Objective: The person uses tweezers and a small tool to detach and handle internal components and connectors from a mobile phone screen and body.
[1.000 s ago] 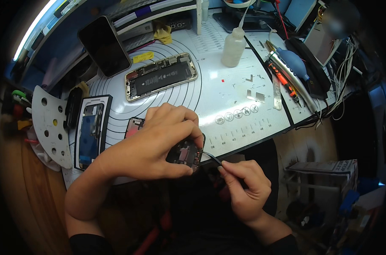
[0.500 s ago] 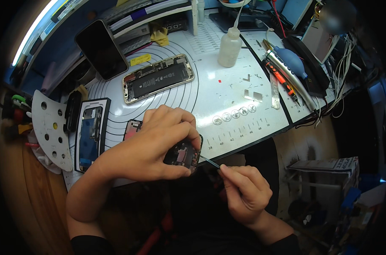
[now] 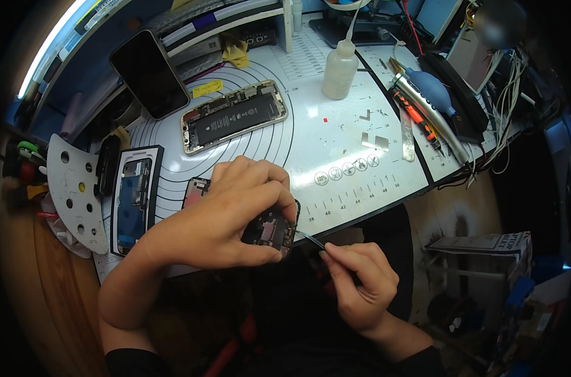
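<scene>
My left hand [image 3: 238,213] grips a dark phone screen assembly [image 3: 266,234] with small metal parts and connectors, held at the mat's front edge; its other end [image 3: 195,192], with a pink patch, shows beyond my fingers. My right hand [image 3: 361,283] pinches thin tweezers [image 3: 313,239], whose tips reach the right edge of the assembly; whether they touch a part is too small to tell. An opened phone [image 3: 232,119] with a black battery lies behind my hands on the printed work mat [image 3: 351,195]. A boxed screen part [image 3: 135,201] lies left of my left hand.
A black phone [image 3: 150,72] leans at the back left by a shelf [image 3: 229,25]. A white bottle [image 3: 337,78] stands behind. Screwdrivers [image 3: 414,116], a blue blower [image 3: 430,91], small metal plates [image 3: 375,141] and cables [image 3: 505,125] lie rightward. A perforated white holder [image 3: 72,182] stands far left.
My right hand and the tweezers have shifted slightly at the assembly's edge. The whole view has moved a little. My left hand keeps its grip.
</scene>
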Demonstrator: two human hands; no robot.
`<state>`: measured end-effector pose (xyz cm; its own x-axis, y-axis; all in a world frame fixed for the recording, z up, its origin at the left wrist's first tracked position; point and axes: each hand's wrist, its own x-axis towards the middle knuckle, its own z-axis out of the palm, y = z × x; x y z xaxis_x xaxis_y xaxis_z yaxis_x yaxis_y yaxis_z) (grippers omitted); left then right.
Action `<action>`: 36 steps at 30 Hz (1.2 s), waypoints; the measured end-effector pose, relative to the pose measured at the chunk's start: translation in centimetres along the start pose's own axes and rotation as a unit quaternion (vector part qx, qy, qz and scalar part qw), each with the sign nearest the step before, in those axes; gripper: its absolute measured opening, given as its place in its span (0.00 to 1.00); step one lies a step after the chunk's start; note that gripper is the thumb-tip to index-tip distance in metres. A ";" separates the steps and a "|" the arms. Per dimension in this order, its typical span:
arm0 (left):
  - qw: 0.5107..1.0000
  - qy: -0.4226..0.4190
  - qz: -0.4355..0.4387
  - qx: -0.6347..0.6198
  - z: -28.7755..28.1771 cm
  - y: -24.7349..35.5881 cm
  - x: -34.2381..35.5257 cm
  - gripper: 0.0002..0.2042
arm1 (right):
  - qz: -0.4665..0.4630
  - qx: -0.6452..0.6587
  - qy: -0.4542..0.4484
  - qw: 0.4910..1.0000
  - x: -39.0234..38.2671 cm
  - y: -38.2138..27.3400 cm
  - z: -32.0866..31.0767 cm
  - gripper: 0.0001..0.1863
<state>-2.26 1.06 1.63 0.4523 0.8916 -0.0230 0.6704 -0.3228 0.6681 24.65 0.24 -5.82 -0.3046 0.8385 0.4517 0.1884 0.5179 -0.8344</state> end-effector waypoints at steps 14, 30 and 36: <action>1.000 0.003 0.001 0.005 0.0 0.0 -0.1 0.23 | -0.051 -0.036 0.000 0.998 0.7 0.0 0.0 0.14; 1.000 -0.001 -0.003 -0.003 0.0 -0.1 0.0 0.23 | 0.098 0.065 -0.017 0.993 0.4 0.0 -0.2 0.13; 1.000 -0.002 -0.005 -0.004 0.0 0.1 0.0 0.23 | 0.028 0.008 -0.010 1.000 0.3 0.0 -0.1 0.14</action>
<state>-2.20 1.07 1.68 0.4482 0.8934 -0.0320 0.6700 -0.3120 0.6736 24.63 0.52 -5.65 -0.3123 0.8624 0.3985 0.1900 0.4677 -0.8632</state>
